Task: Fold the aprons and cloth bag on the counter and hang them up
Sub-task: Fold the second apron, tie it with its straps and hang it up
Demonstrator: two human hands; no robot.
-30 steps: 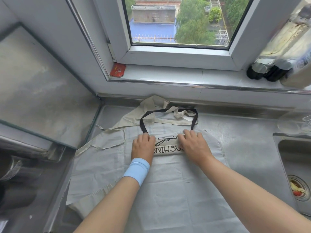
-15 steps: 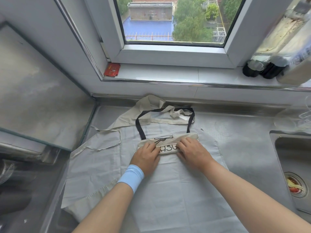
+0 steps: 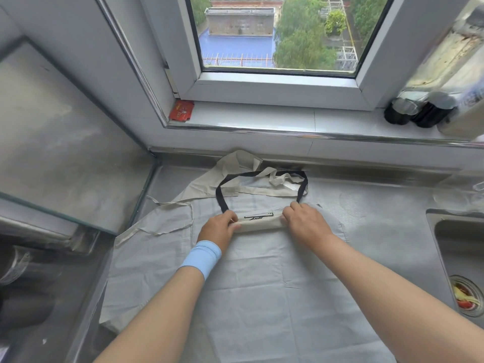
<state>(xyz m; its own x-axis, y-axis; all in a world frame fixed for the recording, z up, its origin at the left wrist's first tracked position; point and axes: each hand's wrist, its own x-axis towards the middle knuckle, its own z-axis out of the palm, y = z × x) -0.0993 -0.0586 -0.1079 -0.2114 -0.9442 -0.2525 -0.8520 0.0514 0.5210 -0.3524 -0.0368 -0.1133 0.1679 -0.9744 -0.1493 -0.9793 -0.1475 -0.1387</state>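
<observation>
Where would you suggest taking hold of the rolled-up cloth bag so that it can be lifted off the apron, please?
Probably by its two short ends, from left and right at once. The cloth bag is a narrow roll lying crosswise on the apron, so fingers curled round each end, as the left hand and right hand hold it, should keep it from unrolling.

On the windowsill (image 3: pixel 262 117) a red packet (image 3: pixel 181 110) lies at left, dark bottles (image 3: pixel 429 111) at right; a sink (image 3: pixel 445 231) sits below.
</observation>
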